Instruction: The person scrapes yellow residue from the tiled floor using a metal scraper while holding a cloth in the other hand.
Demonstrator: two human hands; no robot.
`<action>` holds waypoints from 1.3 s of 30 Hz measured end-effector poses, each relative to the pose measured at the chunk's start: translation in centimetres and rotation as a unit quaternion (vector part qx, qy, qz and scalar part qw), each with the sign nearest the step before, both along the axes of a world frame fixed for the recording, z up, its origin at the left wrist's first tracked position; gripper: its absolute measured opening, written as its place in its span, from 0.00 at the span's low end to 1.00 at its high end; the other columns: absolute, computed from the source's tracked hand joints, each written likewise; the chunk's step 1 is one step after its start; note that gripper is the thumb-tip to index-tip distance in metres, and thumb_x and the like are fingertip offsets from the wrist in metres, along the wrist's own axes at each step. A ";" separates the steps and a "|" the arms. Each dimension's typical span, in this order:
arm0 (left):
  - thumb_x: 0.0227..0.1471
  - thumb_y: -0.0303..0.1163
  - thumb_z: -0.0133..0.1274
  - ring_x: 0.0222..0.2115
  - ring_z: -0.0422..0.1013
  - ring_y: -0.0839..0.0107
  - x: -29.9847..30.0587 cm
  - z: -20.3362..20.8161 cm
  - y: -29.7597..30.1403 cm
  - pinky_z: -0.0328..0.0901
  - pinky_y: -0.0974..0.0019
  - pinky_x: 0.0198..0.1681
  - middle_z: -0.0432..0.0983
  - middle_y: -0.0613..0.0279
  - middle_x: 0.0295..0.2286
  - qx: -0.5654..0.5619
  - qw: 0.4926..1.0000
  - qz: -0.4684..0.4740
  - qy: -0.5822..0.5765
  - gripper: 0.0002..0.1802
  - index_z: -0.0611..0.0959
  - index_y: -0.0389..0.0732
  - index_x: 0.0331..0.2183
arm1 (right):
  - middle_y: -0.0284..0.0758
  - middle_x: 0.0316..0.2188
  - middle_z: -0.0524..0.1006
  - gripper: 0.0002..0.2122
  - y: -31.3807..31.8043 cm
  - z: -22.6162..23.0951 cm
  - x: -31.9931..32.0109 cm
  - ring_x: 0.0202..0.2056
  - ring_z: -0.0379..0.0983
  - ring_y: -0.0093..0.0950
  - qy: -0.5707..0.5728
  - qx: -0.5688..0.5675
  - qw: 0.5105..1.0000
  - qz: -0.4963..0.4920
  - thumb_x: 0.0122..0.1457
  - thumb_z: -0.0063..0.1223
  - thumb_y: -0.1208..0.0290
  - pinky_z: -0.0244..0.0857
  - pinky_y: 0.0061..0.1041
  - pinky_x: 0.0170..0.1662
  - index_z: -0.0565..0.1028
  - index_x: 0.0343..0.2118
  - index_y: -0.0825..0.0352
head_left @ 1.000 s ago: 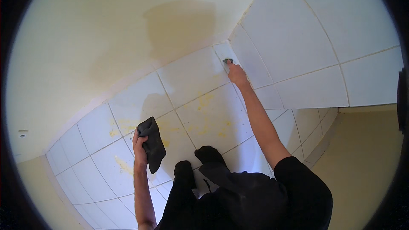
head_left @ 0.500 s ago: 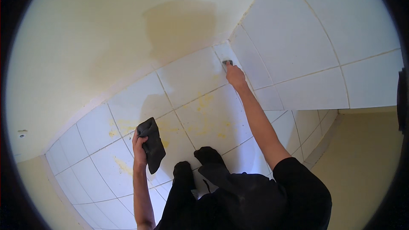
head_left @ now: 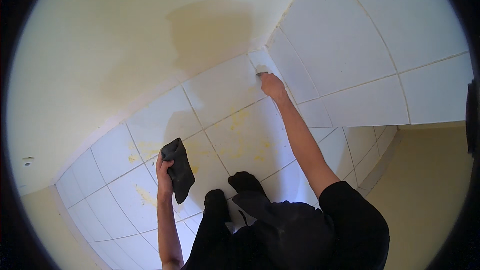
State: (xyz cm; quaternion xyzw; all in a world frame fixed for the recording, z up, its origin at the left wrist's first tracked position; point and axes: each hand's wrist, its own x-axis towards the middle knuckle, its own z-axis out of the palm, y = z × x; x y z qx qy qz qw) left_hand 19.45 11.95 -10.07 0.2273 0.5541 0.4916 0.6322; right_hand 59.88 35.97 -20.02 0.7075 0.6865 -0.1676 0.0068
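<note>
My left hand (head_left: 165, 172) grips a folded dark grey cloth (head_left: 180, 172), which hangs over the tiles to the left of my feet. Out at the far right corner, my right hand (head_left: 273, 86) is closed round a small scraper (head_left: 261, 74). Only its dark, flat end shows beyond my fingers; the handle is hidden in my grip. That end lies against a white floor tile (head_left: 265, 60) by a grout line. Yellow smears (head_left: 237, 120) mark the tiled floor (head_left: 220, 95) between my hands.
A cream wall (head_left: 100, 30) rises behind the floor's far edge. White wall tiles (head_left: 350, 40) stand close on the right, ending at a lower edge. My feet in black socks (head_left: 245, 182) are planted on the tiles below the smears.
My right hand has shifted slightly left and nearer, and the scraper's end has turned to point more to the left. My left hand and the cloth have stayed put.
</note>
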 end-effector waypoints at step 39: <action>0.45 0.28 0.42 0.38 0.73 0.66 -0.7 -1.3 -0.5 0.69 0.66 0.43 0.75 0.55 0.40 0.018 1.000 -0.008 -0.002 0.27 0.72 0.34 0.50 | 0.53 0.31 0.78 0.19 -1.3 -0.3 -2.4 0.35 0.78 0.47 0.021 0.052 0.998 -0.025 0.62 0.38 0.75 0.74 0.42 0.37 0.65 0.56 0.73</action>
